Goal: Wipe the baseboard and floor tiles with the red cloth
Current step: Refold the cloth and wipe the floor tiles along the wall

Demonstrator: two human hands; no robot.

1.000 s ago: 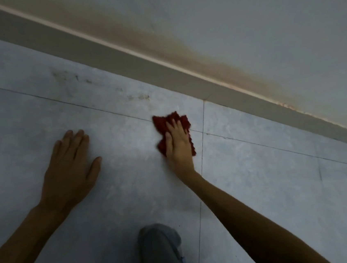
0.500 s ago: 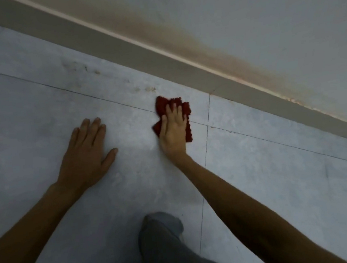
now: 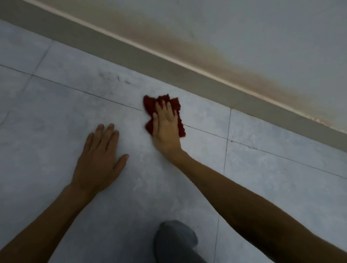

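A crumpled red cloth (image 3: 151, 104) lies on the pale grey floor tiles (image 3: 39, 128), a short way in front of the grey baseboard (image 3: 183, 70). My right hand (image 3: 167, 127) presses flat on top of the cloth with fingers spread, covering most of it. To its left, my left hand (image 3: 99, 158) rests palm down on a bare tile, fingers apart, holding nothing. The cloth sits over a grout line and does not touch the baseboard.
Dark scuff marks (image 3: 117, 78) show on the tile strip left of the cloth, near the baseboard. A brownish stain (image 3: 213, 50) runs along the wall above the baseboard. My knee in grey trousers (image 3: 175, 242) is on the floor at the bottom centre.
My right hand has slid the cloth a little farther toward the baseboard and leftward along the floor. The view has shifted left, and my left hand stays planted.
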